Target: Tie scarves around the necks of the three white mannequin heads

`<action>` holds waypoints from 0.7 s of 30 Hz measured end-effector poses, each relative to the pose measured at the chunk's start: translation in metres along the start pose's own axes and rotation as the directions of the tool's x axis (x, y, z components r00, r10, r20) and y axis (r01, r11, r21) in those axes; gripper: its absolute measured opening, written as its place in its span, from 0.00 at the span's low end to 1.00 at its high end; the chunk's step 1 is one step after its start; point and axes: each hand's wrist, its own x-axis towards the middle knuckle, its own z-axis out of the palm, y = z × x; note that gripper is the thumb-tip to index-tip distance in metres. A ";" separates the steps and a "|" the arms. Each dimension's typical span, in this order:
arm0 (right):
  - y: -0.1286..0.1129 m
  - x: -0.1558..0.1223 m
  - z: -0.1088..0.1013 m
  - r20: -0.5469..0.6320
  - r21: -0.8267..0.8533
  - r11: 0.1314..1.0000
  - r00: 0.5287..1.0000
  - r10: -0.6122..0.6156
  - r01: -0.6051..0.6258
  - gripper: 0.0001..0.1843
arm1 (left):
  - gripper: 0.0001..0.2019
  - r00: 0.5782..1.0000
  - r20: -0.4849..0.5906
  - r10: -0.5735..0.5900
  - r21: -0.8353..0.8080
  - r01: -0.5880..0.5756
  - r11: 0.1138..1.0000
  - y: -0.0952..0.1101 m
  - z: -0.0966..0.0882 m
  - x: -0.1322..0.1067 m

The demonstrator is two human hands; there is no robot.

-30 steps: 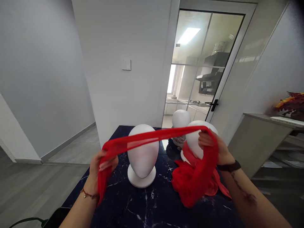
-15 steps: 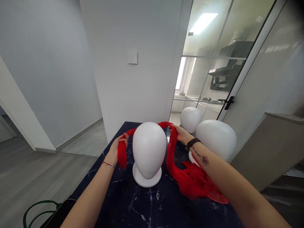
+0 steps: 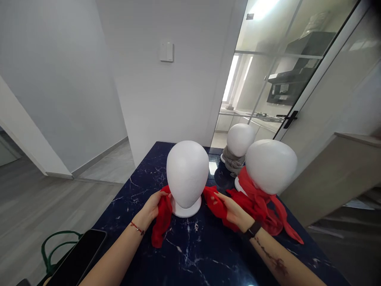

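A white foam mannequin head (image 3: 187,172) stands on its round base on the dark blue marble table (image 3: 193,258). A red scarf (image 3: 162,220) passes behind its neck, one end hanging at each side. My left hand (image 3: 153,208) grips the left end beside the base. My right hand (image 3: 230,208) pinches the right end (image 3: 218,206) just right of the base. A second white head (image 3: 270,165) at the right wears another red scarf (image 3: 262,204) tied round its neck.
A third white head (image 3: 239,139) with a grey scarf stands at the back by the glass door. A black phone (image 3: 79,258) lies at the table's near left corner, with a green cord (image 3: 47,248) beside it. A grey cabinet (image 3: 333,174) stands at the right.
Both hands came down from above the head to its base, drawing the red scarf over the head and behind the neck. The view moved closer and lower.
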 end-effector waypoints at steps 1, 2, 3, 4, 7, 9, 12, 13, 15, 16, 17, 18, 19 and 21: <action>0.008 -0.003 0.002 -0.047 0.027 0.999 0.999 0.018 -0.017 0.03 | 0.10 0.998 -0.015 0.064 0.031 -0.064 0.997 -0.003 -0.001 -0.001; 0.014 -0.006 0.006 -0.075 0.064 0.997 0.996 0.038 -0.034 0.02 | 0.11 0.992 -0.020 0.127 0.062 -0.125 0.990 -0.006 -0.003 -0.003; 0.020 -0.008 0.009 -0.093 0.069 0.997 0.995 0.032 -0.026 0.05 | 0.11 0.985 -0.019 0.174 0.093 -0.172 0.981 -0.008 -0.004 -0.003; 0.026 -0.011 0.014 -0.097 0.052 0.999 0.995 0.011 -0.006 0.07 | 0.11 0.980 -0.013 0.199 0.125 -0.196 0.973 -0.010 -0.006 -0.004; 0.041 -0.017 0.029 -0.078 -0.022 0.999 0.996 -0.045 0.044 0.14 | 0.13 0.981 -0.008 0.192 0.177 -0.188 0.966 -0.013 -0.009 -0.007; 0.049 -0.019 0.040 -0.058 -0.064 0.995 0.995 -0.082 0.079 0.17 | 0.15 0.988 0.001 0.152 0.135 -0.151 0.979 -0.012 -0.011 -0.012; 0.060 -0.018 0.054 -0.035 -0.090 0.987 0.990 -0.137 0.134 0.20 | 0.15 0.995 0.091 -0.028 0.015 0.027 1.000 -0.007 -0.012 -0.020; 0.063 -0.017 0.058 -0.040 -0.096 0.983 0.986 -0.160 0.156 0.20 | 0.14 0.988 0.130 -0.083 -0.016 0.085 0.996 -0.005 -0.012 -0.023; 0.067 -0.015 0.064 -0.068 -0.114 0.972 0.975 -0.213 0.204 0.20 | 0.14 0.976 0.164 -0.140 -0.050 0.150 0.987 -0.003 -0.012 -0.027; 0.070 -0.014 0.066 -0.086 -0.124 0.966 0.967 -0.239 0.227 0.20 | 0.14 0.976 0.160 -0.147 -0.054 0.157 0.986 -0.003 -0.012 -0.028; 0.072 -0.013 0.068 -0.103 -0.136 0.960 0.960 -0.260 0.245 0.20 | 0.14 0.977 0.148 -0.154 -0.049 0.163 0.985 -0.003 -0.013 -0.029; 0.074 -0.013 0.069 -0.116 -0.147 0.955 0.955 -0.274 0.256 0.20 | 0.14 0.976 0.142 -0.164 -0.036 0.171 0.985 -0.004 -0.014 -0.030; 0.075 -0.013 0.069 -0.123 -0.160 0.952 0.951 -0.282 0.262 0.20 | 0.14 0.972 0.150 -0.178 -0.018 0.183 0.983 -0.005 -0.015 -0.030; 0.079 -0.013 0.069 -0.127 -0.190 0.944 0.946 -0.297 0.270 0.20 | 0.13 0.953 0.208 -0.219 0.031 0.217 0.976 -0.008 -0.018 -0.031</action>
